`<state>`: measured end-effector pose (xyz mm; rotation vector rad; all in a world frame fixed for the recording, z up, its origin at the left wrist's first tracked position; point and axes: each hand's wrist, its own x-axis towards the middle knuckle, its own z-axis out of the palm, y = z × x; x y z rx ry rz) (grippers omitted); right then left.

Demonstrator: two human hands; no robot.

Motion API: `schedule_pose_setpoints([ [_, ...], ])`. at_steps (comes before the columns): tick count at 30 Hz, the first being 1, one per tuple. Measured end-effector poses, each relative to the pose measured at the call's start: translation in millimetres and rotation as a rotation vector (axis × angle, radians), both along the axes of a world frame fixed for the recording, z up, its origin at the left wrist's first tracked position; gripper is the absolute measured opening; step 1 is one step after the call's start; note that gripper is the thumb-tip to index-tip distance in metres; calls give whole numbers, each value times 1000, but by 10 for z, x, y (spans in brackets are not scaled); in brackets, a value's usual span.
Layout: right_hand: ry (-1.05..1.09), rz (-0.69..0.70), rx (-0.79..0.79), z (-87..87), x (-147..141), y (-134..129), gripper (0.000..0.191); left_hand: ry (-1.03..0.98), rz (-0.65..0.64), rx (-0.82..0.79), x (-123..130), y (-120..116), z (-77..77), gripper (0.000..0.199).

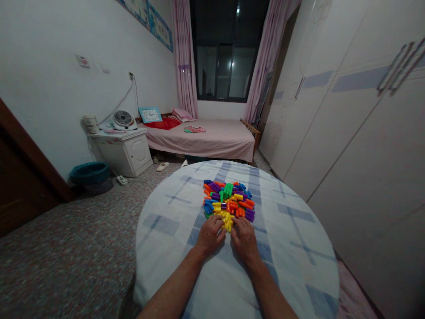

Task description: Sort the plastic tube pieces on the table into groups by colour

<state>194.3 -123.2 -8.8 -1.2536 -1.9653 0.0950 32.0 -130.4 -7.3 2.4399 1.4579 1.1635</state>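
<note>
A pile of bright plastic building pieces [229, 189], short and rod-like in green, purple, orange, blue and yellow, lies on the round table. At its near edge is a cluster of yellow building pieces [227, 220]. My left hand [210, 235] is curled against the left side of this cluster, its fingertips touching the yellow pieces. From the right, my right hand [245, 237] closes on the same cluster with bent fingers. The hands partly hide how these pieces are gripped. Orange building pieces [234, 207] lie just beyond, and purple ones [249, 215] are beyond my right fingers.
A white cloth with blue-grey patches [159, 223] covers the table. Behind it stands a bed [212, 139]. To the left are a white cabinet [133, 153] with a fan [122, 118] and a teal bin [90, 173]. Tall wardrobe doors [332, 124] line the right side.
</note>
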Motion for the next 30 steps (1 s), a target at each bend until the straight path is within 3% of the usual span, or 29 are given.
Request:
schedule_pose_setpoints([
  [6, 45, 114, -92, 50, -16, -44, 31, 45, -13, -49, 15, 9, -53, 46],
  [9, 124, 134, -134, 35, -19, -54, 28, 51, 0, -69, 25, -5, -45, 42],
  [15, 170, 5, -67, 3, -5, -18, 28, 46, 14, -87, 16, -24, -11, 24],
  [22, 116, 105, -173, 52, 8, -65, 23, 24, 30, -76, 22, 5, -59, 44],
  [28, 151, 44, -140, 34, -11, -59, 27, 51, 64, -96, 12, 16, -58, 19],
  [30, 153, 37, -133, 24, -13, -51, 30, 43, 40, -97, 10, 9, -43, 21],
])
